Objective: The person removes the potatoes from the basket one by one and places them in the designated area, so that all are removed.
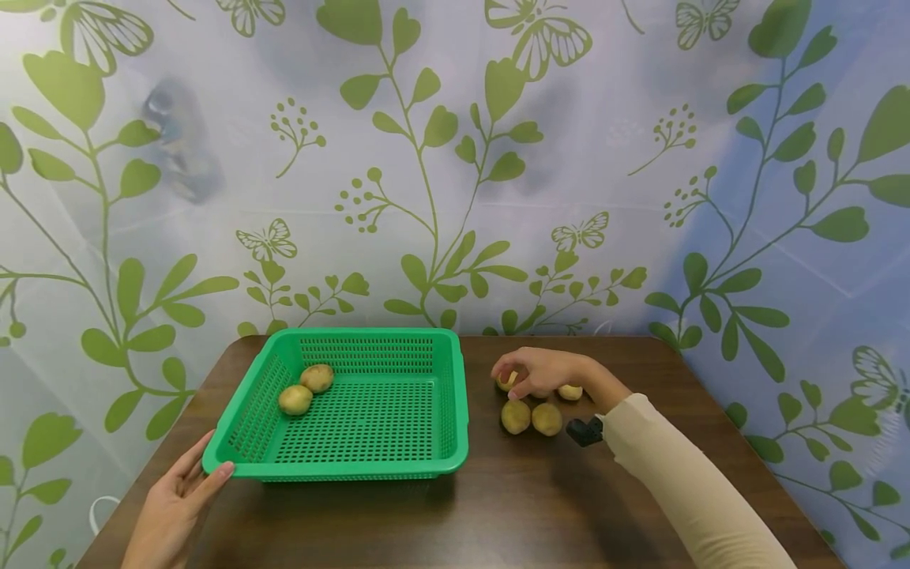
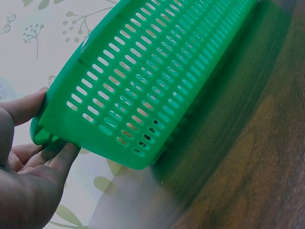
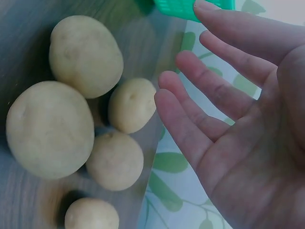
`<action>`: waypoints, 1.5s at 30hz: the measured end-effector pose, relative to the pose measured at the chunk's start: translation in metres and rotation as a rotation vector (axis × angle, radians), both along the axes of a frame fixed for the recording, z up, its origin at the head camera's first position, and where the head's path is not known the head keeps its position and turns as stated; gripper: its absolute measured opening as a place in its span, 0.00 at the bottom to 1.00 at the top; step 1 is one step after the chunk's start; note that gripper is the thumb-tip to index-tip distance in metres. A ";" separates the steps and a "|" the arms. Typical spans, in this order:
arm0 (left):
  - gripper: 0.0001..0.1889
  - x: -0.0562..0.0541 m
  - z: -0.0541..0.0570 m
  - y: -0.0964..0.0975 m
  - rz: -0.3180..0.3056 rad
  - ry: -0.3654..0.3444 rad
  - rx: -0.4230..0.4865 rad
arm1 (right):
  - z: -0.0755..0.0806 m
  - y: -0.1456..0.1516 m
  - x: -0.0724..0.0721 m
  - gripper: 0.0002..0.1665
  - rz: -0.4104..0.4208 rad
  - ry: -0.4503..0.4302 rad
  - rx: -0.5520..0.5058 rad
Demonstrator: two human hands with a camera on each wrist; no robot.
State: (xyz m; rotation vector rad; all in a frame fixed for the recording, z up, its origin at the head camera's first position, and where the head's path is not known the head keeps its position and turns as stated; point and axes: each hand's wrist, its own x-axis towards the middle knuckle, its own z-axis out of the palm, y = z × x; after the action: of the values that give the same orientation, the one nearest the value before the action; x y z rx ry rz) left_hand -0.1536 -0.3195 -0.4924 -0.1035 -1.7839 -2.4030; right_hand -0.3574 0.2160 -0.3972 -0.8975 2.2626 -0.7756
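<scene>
A green plastic basket (image 1: 355,468) with slotted sides stands on the left part of the table. Its near left corner is held by my left hand (image 1: 171,506), the thumb on top of the rim and the fingers beneath, as the left wrist view shows. Two potatoes, one (image 1: 317,378) behind the other (image 1: 295,400), lie inside at the left. Over a group of several potatoes right of the basket hovers my right hand (image 1: 547,370), partly hiding them. The right wrist view shows its palm bare, fingers spread and apart from the nearest potato (image 3: 132,105).
The dark brown wooden table (image 1: 498,514) carries everything. Behind it hangs a pale curtain (image 1: 455,197) with green leaves and butterflies. A black device (image 1: 584,431) sits at the right wrist. A white cable (image 1: 99,506) shows beyond the table's left edge.
</scene>
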 end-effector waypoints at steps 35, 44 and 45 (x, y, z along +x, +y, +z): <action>0.37 0.003 0.002 0.001 0.029 -0.049 -0.092 | 0.024 -0.055 -0.006 0.23 0.100 0.106 -0.014; 0.38 0.003 0.004 0.001 0.015 -0.048 -0.092 | 0.033 -0.074 -0.004 0.25 0.116 0.126 0.016; 0.38 0.002 0.004 0.000 0.015 -0.048 -0.092 | 0.033 -0.077 -0.004 0.25 0.124 0.130 0.017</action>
State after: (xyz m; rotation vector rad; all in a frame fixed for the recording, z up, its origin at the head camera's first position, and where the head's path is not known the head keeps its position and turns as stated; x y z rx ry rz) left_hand -0.1511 -0.3191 -0.4887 -0.0423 -1.9091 -2.3325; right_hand -0.3616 0.1395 -0.3640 -1.0973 2.2953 -0.6586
